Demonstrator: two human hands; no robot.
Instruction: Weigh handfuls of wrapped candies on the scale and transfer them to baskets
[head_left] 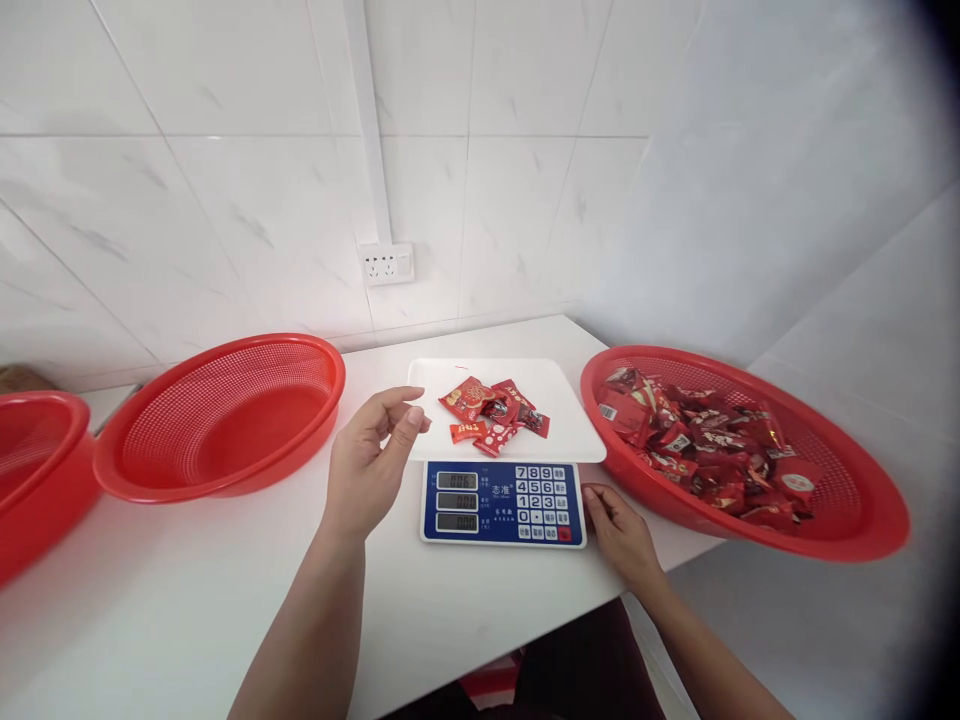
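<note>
A digital scale (pixel 502 505) with a blue keypad panel stands on the white table; its top display seems to read 0.06. Several red-wrapped snack packets (pixel 495 410) lie in a loose group on its white weighing tray (pixel 431 372). My left hand (pixel 367 450) hovers at the tray's left edge, thumb and fingers parted, with nothing between them. Low at the scale's right side, my right hand (pixel 621 530) has loosely bent fingers against or close to the casing. Whether it touches the casing is unclear, and I see nothing held in it.
To the right, a red plastic basket (pixel 862 500) holds many red packets and juts past the table edge. An empty red basket (pixel 225 440) sits at the left, beside another red basket (pixel 45 480) cut off by the frame. A socket (pixel 387 264) is on the tiled wall behind.
</note>
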